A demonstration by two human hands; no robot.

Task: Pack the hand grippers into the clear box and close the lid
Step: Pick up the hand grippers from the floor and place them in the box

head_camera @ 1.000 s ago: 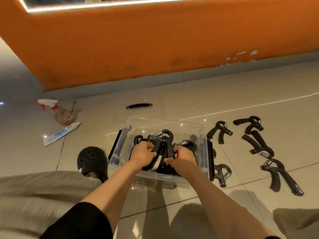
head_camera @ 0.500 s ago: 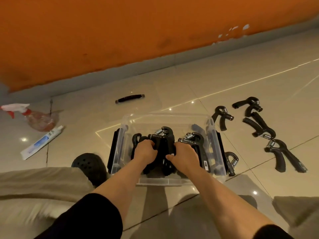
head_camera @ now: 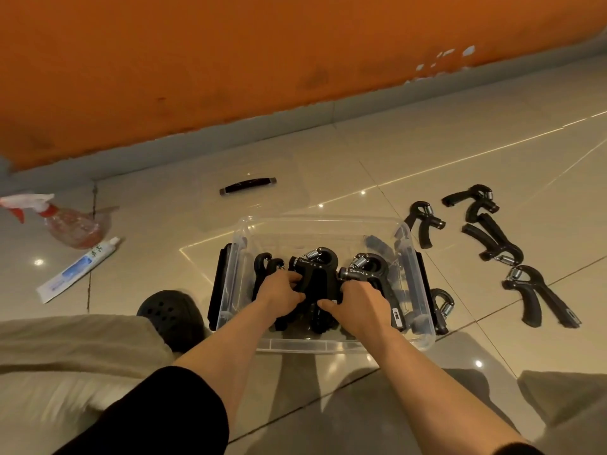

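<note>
No legible text; toothpaste tube print too blurred.

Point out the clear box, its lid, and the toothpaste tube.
clear box [head_camera: 323,219]: head view, far rim.
lid [head_camera: 248,186]: head view, black handle on top.
toothpaste tube [head_camera: 78,269]: head view, middle of the body.

We see a tiled floor carrying the clear box, loose hand grippers, lid, spray bottle and tube.

Orange wall above grey skirting; glossy beige floor tiles.
</note>
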